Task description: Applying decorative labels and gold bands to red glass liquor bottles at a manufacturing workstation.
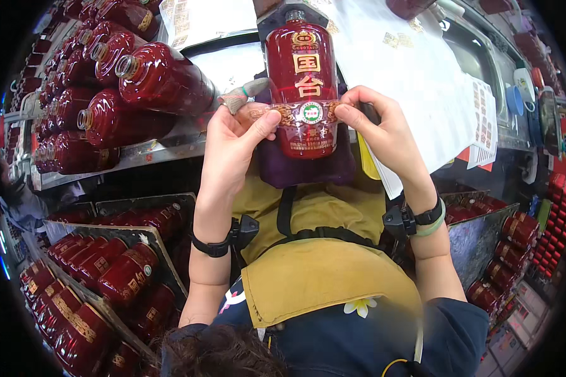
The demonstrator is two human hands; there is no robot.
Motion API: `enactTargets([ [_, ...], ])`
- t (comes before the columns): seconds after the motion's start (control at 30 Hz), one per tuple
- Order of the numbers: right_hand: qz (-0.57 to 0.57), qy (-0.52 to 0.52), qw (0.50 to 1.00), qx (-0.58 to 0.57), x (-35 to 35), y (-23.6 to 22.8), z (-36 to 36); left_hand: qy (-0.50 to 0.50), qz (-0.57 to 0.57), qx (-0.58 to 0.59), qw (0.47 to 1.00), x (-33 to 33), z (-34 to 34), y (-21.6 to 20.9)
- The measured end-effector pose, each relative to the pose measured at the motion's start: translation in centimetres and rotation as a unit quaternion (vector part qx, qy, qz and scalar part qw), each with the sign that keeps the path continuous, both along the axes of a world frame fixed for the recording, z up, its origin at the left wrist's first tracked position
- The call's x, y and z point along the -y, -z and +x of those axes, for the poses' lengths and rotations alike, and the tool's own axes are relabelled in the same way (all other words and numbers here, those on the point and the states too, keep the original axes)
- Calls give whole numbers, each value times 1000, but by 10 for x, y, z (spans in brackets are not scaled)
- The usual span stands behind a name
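Observation:
A dark red glass bottle (299, 78) with gold characters lies in front of me, its neck pointing away, on a dark purple cushion (305, 173). Across its lower part stretches a transparent decal strip (294, 114) with gold patterns and a round green-and-white emblem. My left hand (236, 135) pinches the strip's left end between thumb and fingers; a grey cloth finger cover (238, 97) sits on one finger. At the right end, my right hand (387, 129) pinches the strip the same way. Whether the strip touches the glass all along, I cannot tell.
Several unlabelled red bottles (163, 78) lie stacked on the left of the table. Sheets of white paper (396, 69) cover its right side, with a blue cup (514, 99) beyond. Crates of decorated bottles stand low at left (132, 270) and right (503, 251).

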State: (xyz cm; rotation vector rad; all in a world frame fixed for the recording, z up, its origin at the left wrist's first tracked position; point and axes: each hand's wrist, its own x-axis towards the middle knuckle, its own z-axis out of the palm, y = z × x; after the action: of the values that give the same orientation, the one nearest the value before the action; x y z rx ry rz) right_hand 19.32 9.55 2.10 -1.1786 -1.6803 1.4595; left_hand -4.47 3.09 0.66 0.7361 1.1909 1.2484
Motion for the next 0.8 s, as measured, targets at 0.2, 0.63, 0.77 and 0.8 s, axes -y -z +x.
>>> enactTargets([
  [0.2,2,-5,1000,11,0,-2,0,-6,9,31,999,-1,-1,-2],
  [0.63,-18,-4,1000,9,-2,-4,-1,-18,-13,0,1000,-1,1,-2],
  [0.77,-30,-12,999,15,-5,-2,0,-28,-13,-17,999,-1,4,-3],
  [0.8,-30,-12,999,15,-5,-1,1,-34,-15,-11,999,-1,4,-3],
])
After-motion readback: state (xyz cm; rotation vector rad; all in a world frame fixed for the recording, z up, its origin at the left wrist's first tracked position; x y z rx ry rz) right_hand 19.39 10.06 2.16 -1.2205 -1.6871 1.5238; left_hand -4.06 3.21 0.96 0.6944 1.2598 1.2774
